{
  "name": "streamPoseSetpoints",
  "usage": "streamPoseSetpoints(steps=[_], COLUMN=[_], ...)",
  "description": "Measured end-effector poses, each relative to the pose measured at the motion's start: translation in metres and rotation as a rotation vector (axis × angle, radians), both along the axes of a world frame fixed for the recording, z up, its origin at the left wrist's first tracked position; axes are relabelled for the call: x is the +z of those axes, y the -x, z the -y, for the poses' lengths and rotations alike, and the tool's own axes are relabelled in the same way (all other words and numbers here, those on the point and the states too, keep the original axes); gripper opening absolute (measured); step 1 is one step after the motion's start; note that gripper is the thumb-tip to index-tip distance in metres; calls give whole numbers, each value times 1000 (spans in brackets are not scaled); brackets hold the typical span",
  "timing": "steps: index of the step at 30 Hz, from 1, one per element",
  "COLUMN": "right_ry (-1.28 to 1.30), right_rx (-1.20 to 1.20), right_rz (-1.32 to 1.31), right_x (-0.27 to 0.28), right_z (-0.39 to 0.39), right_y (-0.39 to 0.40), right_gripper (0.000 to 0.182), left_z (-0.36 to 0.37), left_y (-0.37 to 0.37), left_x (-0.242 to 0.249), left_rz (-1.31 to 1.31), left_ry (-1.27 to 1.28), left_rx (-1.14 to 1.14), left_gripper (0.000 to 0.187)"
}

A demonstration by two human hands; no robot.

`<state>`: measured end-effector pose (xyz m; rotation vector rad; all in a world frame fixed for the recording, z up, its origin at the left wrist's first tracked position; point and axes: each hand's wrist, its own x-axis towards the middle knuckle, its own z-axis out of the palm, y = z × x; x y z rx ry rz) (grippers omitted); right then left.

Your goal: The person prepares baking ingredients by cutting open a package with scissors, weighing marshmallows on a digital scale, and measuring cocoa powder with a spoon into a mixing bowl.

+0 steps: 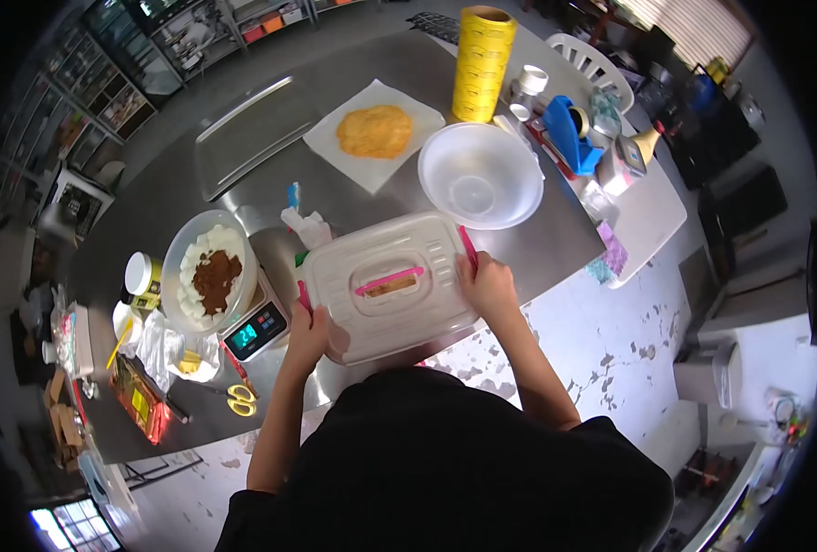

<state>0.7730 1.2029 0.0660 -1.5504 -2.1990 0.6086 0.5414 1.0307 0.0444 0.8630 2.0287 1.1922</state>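
A lidded, translucent plastic box (385,327) with pink side clips and a pink handle lies at the table's near edge. My left hand (308,333) grips its left side at the pink clip. On the opposite side my right hand (489,283) is closed round the edge by the other pink clip. Left of the box, a bowl (179,304) of white pieces and brown powder rests on a digital scale (257,331) with a lit display. Behind the box stands an empty-looking white bowl (481,175).
A flat orange-brown piece (374,132) lies on white paper (368,182) beside a metal tray (257,133). Farther right are a yellow roll (484,64) and a blue tape dispenser (569,138). Yellow-handled scissors (242,400), a lidded jar (142,280) and plastic bags are on the left.
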Motion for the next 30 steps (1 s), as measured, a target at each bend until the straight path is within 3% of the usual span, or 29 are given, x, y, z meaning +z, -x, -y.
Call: streamPoseSetpoints(steps=[3,8,11,16,18,21,26,30], right_ry=[55,201,605,940,1129,1145,1194,1109], right_rx=[-7,-33,-83,-74,-187,-224,-122,-200], right_rz=[-16,-156,-447,-662,-874,-935,-908,-935], right_x=[2,4,-2,-2,3,3,15,8], right_z=[-3,-8,-9,-2,4,10,41,69], right_y=[-2,-16,-30,-43,-46,-44,-40,-41], right_gripper=[37,46,50,43,46,48,51,54], left_z=[0,2,1,4,8,16,30,43], left_y=[10,9,9,7,2,6,11,24], left_x=[-14,-15,-22,-16,-4,-12,-13,-14], left_rz=[9,306,371,530,798,824,870,941], left_ry=[0,-94,-157,-116,-232,-120,-206,-254], left_rx=[2,58,78,86,139,163,124,-35], left_gripper=[34,34,38,36,37,40,36,42])
